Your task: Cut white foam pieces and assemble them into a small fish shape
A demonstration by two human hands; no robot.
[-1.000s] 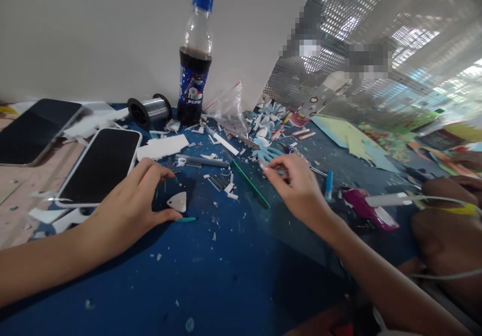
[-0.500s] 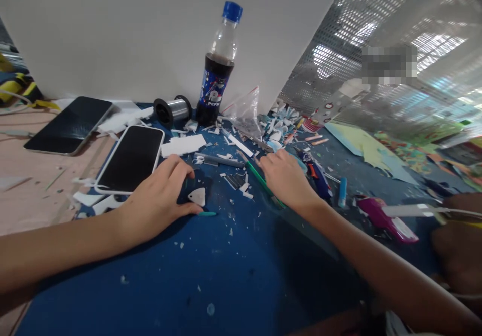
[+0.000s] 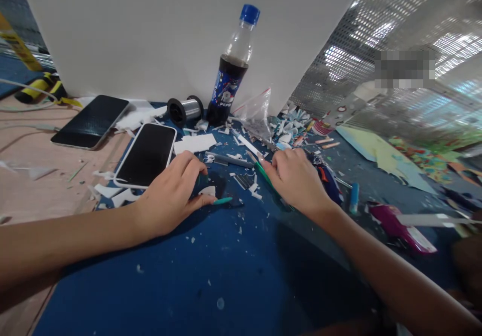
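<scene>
My left hand (image 3: pixel 173 190) rests on the blue table, its fingers curled and its thumb against a small white piece (image 3: pixel 208 191). A long teal nail shows at the thumb tip, and part of the piece is hidden behind the thumb. To the right, my right hand (image 3: pixel 299 178) lies with thumb and fingers closed on a slim green pencil (image 3: pixel 264 174), whose pointed end aims away from me. Just past it is a white strip (image 3: pixel 248 144). A grey tube-like stick (image 3: pixel 231 160) and short dark rods (image 3: pixel 244 181) lie between the hands.
A cola bottle (image 3: pixel 228 82), a wire spool (image 3: pixel 192 111) and a plastic bag (image 3: pixel 259 112) stand or lie along the white panel (image 3: pixel 150 34). Two phones, a black one (image 3: pixel 92 121) and a white-edged one (image 3: pixel 146 155), are left. A magenta tool (image 3: pixel 399 225) lies right among scraps.
The view has shifted, so things appear farther right. My left thumb has moved over the white piece, covering part of it. My right thumb now lies across the green pencil.
</scene>
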